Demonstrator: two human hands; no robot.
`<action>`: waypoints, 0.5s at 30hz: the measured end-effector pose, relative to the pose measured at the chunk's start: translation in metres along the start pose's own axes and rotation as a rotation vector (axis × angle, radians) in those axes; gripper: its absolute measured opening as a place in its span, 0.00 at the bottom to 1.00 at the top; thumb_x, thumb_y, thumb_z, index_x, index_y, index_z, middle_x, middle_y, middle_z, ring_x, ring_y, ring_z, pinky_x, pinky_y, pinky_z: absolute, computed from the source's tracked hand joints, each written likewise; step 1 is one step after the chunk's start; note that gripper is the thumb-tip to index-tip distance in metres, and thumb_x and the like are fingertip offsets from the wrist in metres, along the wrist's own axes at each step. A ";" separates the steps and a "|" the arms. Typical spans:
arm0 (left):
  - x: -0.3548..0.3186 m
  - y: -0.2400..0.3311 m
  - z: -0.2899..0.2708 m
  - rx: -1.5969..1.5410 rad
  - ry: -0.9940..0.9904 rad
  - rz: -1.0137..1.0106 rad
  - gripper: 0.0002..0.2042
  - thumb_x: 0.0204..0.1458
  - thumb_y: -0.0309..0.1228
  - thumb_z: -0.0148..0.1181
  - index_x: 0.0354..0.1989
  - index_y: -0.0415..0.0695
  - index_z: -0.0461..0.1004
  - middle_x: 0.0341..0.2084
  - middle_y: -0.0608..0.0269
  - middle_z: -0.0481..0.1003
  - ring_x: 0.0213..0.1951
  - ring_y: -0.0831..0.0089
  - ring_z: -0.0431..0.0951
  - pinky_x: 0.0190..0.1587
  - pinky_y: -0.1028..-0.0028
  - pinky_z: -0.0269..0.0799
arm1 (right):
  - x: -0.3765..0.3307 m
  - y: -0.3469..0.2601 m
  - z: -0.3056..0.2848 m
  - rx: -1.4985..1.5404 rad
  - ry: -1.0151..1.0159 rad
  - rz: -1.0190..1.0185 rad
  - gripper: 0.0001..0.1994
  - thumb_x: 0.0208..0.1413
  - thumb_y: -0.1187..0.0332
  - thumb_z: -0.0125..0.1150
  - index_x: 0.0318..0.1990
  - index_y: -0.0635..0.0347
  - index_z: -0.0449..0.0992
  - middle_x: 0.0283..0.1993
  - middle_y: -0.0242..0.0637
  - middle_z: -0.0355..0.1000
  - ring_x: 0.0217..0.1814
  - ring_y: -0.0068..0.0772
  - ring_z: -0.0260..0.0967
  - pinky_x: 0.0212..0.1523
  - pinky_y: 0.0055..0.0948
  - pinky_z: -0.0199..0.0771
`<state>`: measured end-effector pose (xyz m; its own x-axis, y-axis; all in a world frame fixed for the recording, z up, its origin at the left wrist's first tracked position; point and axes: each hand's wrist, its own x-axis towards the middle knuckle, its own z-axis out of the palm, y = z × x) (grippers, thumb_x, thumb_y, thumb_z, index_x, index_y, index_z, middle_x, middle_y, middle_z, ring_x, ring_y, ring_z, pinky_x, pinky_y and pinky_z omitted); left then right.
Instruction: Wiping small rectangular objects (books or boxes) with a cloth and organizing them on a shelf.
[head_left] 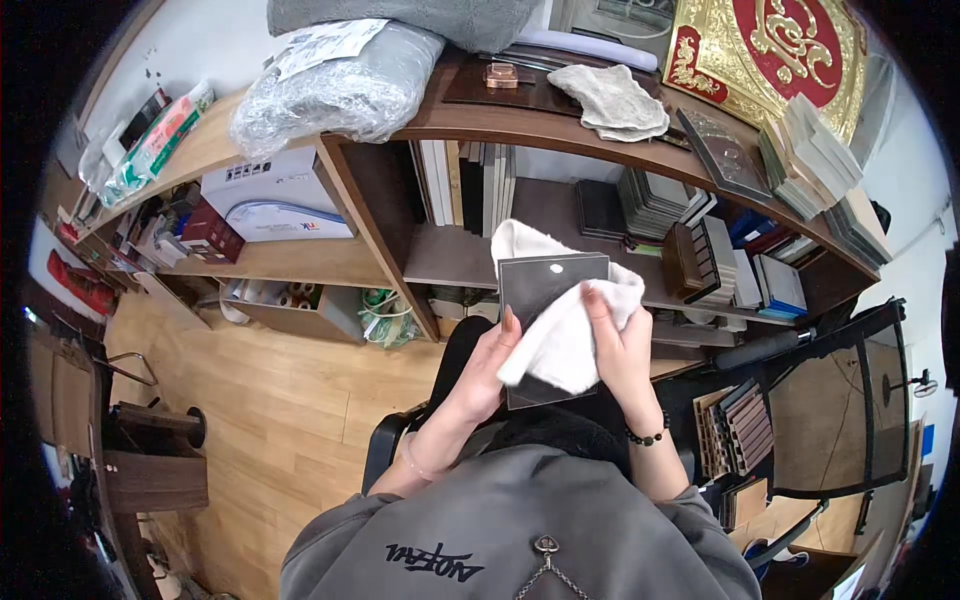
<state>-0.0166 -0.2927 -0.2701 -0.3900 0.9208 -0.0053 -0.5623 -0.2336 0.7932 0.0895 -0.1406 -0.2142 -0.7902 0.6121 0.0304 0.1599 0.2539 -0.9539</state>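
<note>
A dark grey rectangular sample panel (540, 285) with a hole near its top edge is held upright in front of my body. My left hand (487, 368) grips its left edge, thumb on the front face. My right hand (625, 350) is closed on a white cloth (560, 345), its thumb pressing the cloth against the panel's face. Part of the cloth shows behind the panel's top and right side. The cloth hides the panel's middle and right part. My fingers behind the panel are hidden.
Ahead stands a wooden shelf unit (450, 255) with upright sample boards. On its top lie a plastic-wrapped package (345, 85), a greyish rag (612, 103) and a red-and-gold panel (790, 50). A mesh-back chair (820, 420) and stacked samples (735, 428) are at the right.
</note>
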 end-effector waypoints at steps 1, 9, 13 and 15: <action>-0.002 -0.004 -0.005 0.149 0.039 0.028 0.23 0.62 0.44 0.39 0.55 0.36 0.63 0.50 0.60 0.68 0.51 0.76 0.66 0.54 0.76 0.61 | 0.001 0.009 -0.001 0.000 0.003 -0.001 0.31 0.44 0.58 0.70 0.54 0.65 0.67 0.52 0.47 0.69 0.47 0.34 0.71 0.49 0.28 0.70; 0.004 0.016 0.008 0.395 0.216 0.349 0.18 0.60 0.36 0.48 0.52 0.36 0.64 0.39 0.66 0.71 0.44 0.84 0.68 0.47 0.82 0.62 | -0.012 0.008 0.040 0.334 0.217 -0.290 0.12 0.54 0.66 0.60 0.38 0.68 0.74 0.30 0.29 0.73 0.33 0.16 0.67 0.33 0.18 0.67; 0.001 0.028 -0.011 0.467 0.089 0.239 0.18 0.57 0.31 0.53 0.52 0.35 0.64 0.39 0.66 0.72 0.42 0.82 0.70 0.45 0.80 0.66 | -0.010 -0.005 0.018 0.154 -0.012 -0.262 0.12 0.56 0.66 0.58 0.38 0.68 0.73 0.31 0.30 0.73 0.33 0.16 0.66 0.32 0.19 0.67; -0.002 0.037 -0.019 0.701 0.000 0.246 0.18 0.54 0.29 0.57 0.51 0.34 0.65 0.41 0.65 0.73 0.40 0.78 0.73 0.43 0.78 0.68 | -0.010 -0.006 0.008 0.088 -0.048 -0.179 0.11 0.54 0.68 0.60 0.38 0.68 0.74 0.33 0.31 0.73 0.34 0.16 0.67 0.33 0.20 0.68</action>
<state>-0.0500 -0.3087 -0.2524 -0.4442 0.8679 0.2224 0.1386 -0.1787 0.9741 0.0916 -0.1541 -0.2113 -0.8291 0.5258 0.1900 -0.0369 0.2876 -0.9570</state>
